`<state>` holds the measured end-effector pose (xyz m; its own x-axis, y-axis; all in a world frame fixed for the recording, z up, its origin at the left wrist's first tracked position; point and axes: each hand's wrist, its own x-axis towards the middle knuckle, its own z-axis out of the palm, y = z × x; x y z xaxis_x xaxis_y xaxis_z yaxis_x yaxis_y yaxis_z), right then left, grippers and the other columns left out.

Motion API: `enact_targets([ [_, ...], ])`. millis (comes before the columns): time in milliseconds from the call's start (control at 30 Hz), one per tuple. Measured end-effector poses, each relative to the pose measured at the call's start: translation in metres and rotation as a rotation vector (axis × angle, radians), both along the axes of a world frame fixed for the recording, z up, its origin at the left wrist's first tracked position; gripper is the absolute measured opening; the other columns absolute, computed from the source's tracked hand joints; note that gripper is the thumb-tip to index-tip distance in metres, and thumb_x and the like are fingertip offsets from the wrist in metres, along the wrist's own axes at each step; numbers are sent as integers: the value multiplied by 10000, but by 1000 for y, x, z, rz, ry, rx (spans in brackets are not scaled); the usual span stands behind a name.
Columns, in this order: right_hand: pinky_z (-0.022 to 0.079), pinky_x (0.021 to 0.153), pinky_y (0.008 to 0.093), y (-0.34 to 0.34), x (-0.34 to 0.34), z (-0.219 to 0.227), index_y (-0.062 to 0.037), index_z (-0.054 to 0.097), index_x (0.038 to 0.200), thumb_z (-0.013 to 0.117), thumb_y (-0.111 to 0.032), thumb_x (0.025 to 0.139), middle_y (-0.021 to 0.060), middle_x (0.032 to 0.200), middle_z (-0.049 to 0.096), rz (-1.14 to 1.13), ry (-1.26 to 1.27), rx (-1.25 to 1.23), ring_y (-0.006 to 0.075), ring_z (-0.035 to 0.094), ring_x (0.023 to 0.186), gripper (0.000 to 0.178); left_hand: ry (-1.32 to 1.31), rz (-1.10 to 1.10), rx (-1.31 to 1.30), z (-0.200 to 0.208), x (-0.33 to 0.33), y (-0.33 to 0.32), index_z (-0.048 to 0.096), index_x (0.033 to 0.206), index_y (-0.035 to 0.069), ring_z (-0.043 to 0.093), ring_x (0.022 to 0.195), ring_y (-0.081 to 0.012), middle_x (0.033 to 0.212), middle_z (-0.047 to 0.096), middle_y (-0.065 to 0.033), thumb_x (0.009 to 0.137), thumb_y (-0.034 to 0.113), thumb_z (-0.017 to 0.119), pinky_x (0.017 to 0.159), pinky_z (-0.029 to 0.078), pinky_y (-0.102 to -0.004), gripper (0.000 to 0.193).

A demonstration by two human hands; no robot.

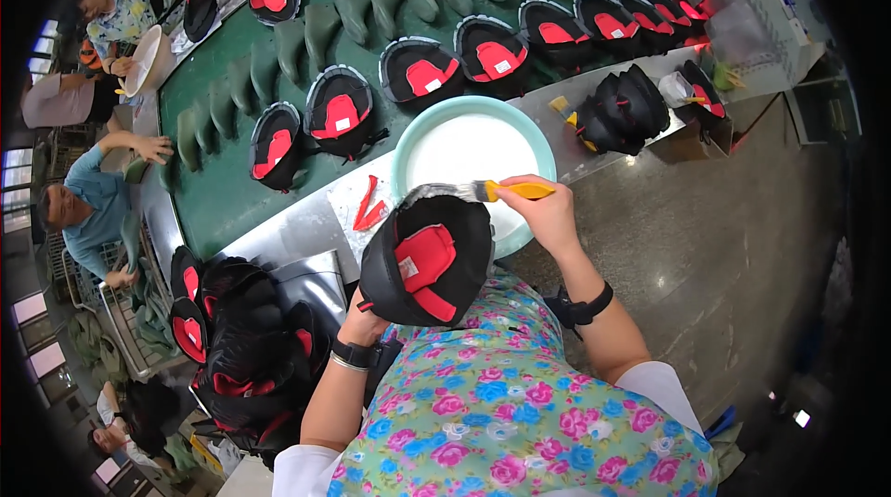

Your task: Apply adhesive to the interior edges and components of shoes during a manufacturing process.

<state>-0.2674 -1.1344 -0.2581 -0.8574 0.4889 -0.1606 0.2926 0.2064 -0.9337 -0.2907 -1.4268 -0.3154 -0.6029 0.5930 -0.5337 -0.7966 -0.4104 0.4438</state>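
In the centre of the frame, a black upper [425, 260] with red lining is held by the left grip [365, 319], closed on its lower left edge with fingers mostly hidden, apparently so that the top rim is turned toward the brush [483, 191]. The yellow handle is pinched by the right grip [542, 215]; the bristles are laid along that rim. A teal basin [544, 142] of white liquid [461, 155] is placed just above, seemingly for easy reach. Similar uppers [419, 68] are spaced across the green surface [221, 211], presumably so that rims are kept apart.

Uppers [340, 115] and lasts [385, 11] on green belt [212, 206]
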Motion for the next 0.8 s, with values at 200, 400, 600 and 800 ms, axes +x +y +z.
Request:
enact_targets([
  [200, 466, 523, 275, -25, 28, -6, 13, 679, 737, 771, -218, 788, 82, 585, 635, -66, -153, 183, 120, 607, 532, 254, 130, 109, -119, 0, -5, -1, 400, 1398, 48, 545, 1194, -249, 1338, 526, -139, 917, 27, 596, 1029, 457, -421, 520],
  [400, 457, 511, 237, -50, 31, 36, 21, 685, 771, 757, -169, 804, 53, 611, 637, 62, -158, -125, 84, 584, 538, 205, 298, 193, -52, -1, -16, -1, 381, 1417, 54, 499, 1250, -245, 1395, 482, -115, 943, 40, 558, 1061, 425, -407, 506],
  [600, 487, 586, 223, -54, 22, 56, 13, 699, 822, 757, -139, 797, 56, 705, 680, 286, -147, -147, 81, 616, 633, 164, 299, 237, -34, 7, -17, -11, 378, 1422, 64, 484, 1266, -230, 1401, 474, -105, 953, 64, 551, 1070, 414, -401, 500],
  [800, 487, 584, 265, -31, -22, 43, -9, 701, 781, 770, -182, 765, 63, 659, 672, 393, -81, 151, 115, 626, 601, 188, 144, 221, -35, 21, -18, -35, 391, 1412, 72, 530, 1218, -240, 1361, 513, -109, 942, 99, 571, 1036, 448, -422, 504],
])
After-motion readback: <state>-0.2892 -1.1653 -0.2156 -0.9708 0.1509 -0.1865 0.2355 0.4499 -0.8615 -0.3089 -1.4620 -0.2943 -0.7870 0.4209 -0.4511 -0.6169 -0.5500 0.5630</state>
